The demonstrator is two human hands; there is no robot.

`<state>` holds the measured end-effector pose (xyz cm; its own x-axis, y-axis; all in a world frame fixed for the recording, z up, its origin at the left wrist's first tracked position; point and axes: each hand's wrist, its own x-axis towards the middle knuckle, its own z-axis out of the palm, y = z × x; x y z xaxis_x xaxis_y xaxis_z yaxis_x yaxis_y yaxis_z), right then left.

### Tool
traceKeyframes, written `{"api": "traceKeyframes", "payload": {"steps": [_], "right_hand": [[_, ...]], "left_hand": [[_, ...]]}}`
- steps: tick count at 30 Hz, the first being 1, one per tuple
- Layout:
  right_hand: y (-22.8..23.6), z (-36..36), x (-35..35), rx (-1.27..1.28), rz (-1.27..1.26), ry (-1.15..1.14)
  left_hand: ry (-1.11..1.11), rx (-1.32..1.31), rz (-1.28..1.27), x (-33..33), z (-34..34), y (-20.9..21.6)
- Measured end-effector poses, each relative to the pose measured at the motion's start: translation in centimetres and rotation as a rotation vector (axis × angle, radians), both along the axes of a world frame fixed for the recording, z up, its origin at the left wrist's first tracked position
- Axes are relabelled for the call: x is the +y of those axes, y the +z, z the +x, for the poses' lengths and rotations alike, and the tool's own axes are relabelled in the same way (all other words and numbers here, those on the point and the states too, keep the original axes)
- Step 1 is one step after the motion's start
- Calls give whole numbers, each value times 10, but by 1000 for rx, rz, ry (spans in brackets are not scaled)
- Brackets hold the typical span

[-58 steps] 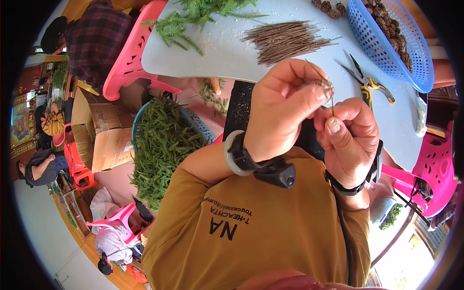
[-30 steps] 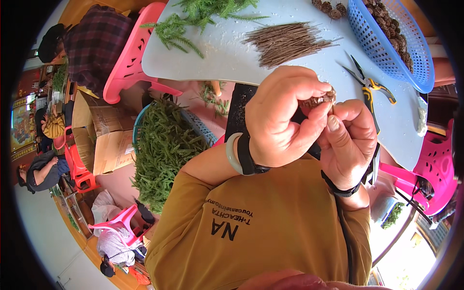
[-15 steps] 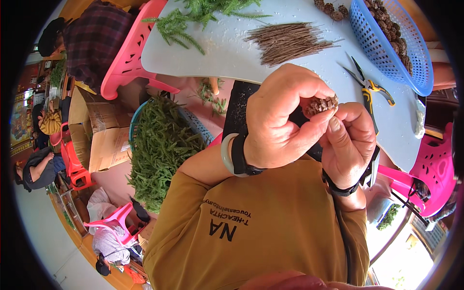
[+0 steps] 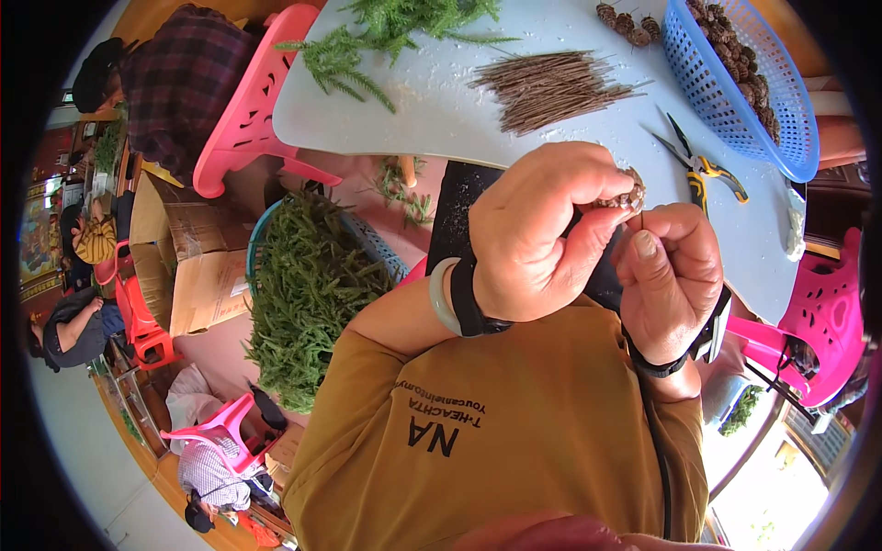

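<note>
My left hand (image 4: 542,234) is closed, with a small brown pine cone (image 4: 628,195) between thumb and fingers. Just below the cone, my right hand (image 4: 668,275) pinches a thin brown stem (image 4: 641,220) between thumb and forefinger. The stem's upper end meets the cone; its lower part is hidden by the fingers. Both hands are raised in front of my chest, over the near edge of the white table (image 4: 432,115). Beyond them on the table lies a bundle of thin brown stems (image 4: 551,90).
Yellow-and-black pliers (image 4: 703,170) lie right, near a blue basket (image 4: 735,124) of pine cones. Several cones (image 4: 634,29) rest beside it. Green sprigs (image 4: 367,46) lie at the table's left; more greenery (image 4: 312,294) fills a tub below. Cardboard box (image 4: 202,266), pink chairs (image 4: 253,101) and other people surround.
The cone has turned in my left fingers, and the thin stem now shows between it and my right fingers. Both hands have shifted slightly lower in the picture.
</note>
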<state>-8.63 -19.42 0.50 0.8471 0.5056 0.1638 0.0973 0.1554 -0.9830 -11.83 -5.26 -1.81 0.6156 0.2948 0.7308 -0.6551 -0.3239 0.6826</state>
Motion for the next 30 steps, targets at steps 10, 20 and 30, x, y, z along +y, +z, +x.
{"api": "traceKeyframes", "payload": {"steps": [10, 20, 30], "right_hand": [[3, -3, 0, 68, 79, 69], [11, -1, 2, 139, 103, 171], [8, -2, 6, 39, 123, 206]], "left_hand": [[66, -61, 51, 0, 1, 0], [-91, -4, -301, -9, 1, -7], [-163, -42, -486, -11, 1, -7]]}}
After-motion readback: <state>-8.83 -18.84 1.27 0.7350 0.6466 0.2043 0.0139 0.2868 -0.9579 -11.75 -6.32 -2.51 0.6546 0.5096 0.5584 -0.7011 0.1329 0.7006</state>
